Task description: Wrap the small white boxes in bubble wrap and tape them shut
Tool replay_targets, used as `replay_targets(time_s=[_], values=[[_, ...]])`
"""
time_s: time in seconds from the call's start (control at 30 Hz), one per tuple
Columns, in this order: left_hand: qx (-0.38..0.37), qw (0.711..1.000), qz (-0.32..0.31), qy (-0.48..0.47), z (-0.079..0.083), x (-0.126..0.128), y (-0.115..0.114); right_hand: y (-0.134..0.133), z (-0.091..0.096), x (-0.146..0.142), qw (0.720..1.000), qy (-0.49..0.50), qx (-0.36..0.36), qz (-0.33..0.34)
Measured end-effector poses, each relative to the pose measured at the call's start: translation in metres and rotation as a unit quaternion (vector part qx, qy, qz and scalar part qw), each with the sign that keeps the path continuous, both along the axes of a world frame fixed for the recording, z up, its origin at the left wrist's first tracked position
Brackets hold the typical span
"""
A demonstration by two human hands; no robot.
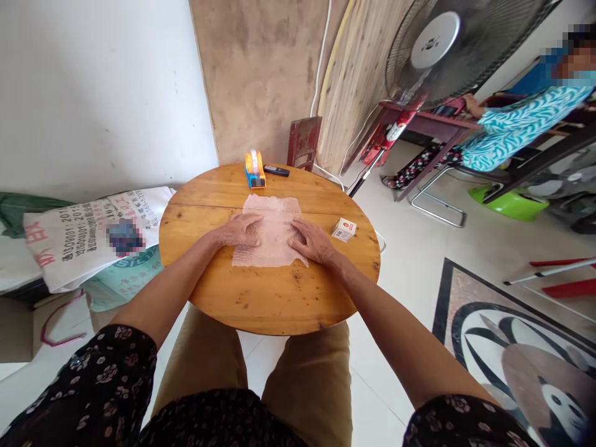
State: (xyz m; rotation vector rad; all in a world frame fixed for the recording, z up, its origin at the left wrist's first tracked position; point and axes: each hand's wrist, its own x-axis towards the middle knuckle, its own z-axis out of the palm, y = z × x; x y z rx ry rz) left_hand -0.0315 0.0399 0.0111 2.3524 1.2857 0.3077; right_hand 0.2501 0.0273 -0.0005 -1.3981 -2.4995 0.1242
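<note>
A sheet of pinkish, see-through bubble wrap (274,214) lies spread on the round wooden table (261,304). My left hand (241,230) rests flat on its left side, fingers stretched out. On the sheet's right side lies my right hand (313,241), thumb apart from the fingers and nothing held. Right of that hand, a small white box (344,230) with red and dark print stands on the table, apart from the wrap. Beyond the wrap is an orange and blue tape dispenser (254,171) with a roll of tape in it.
A slim black object (276,170) lies beside the dispenser. Behind the table stands a wooden chair (304,143). A large fan (435,40) rises at the back right. Farther right, a person (507,136) sits at another table. Printed sacks (97,236) lie to the left.
</note>
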Motion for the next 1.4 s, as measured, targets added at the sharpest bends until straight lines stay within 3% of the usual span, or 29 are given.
replay_targets(time_s=[0.53, 0.83, 1.0, 1.13, 1.27, 1.4], values=[[-0.002, 0.999, -0.01, 0.036, 0.004, 0.002, 0.0, 0.002, -0.006, 0.008, 0.999, 0.026, 0.007, -0.036], [0.024, 0.997, -0.016, 0.068, 0.01, 0.007, -0.002, -0.002, -0.004, 0.01, 0.995, 0.05, 0.051, -0.066], [0.07, 0.994, 0.003, 0.08, 0.009, 0.018, -0.019, -0.011, -0.002, 0.008, 0.992, 0.062, 0.085, -0.071], [0.118, 0.99, -0.046, 0.054, 0.0, 0.031, -0.036, -0.012, -0.003, 0.007, 0.99, 0.069, 0.102, -0.075], [0.083, 0.994, -0.068, 0.03, -0.007, 0.039, -0.039, -0.014, -0.003, 0.011, 0.987, 0.083, 0.117, -0.074], [0.046, 0.995, -0.075, 0.036, -0.007, 0.039, -0.037, -0.023, 0.01, 0.028, 0.977, 0.113, 0.166, -0.076]])
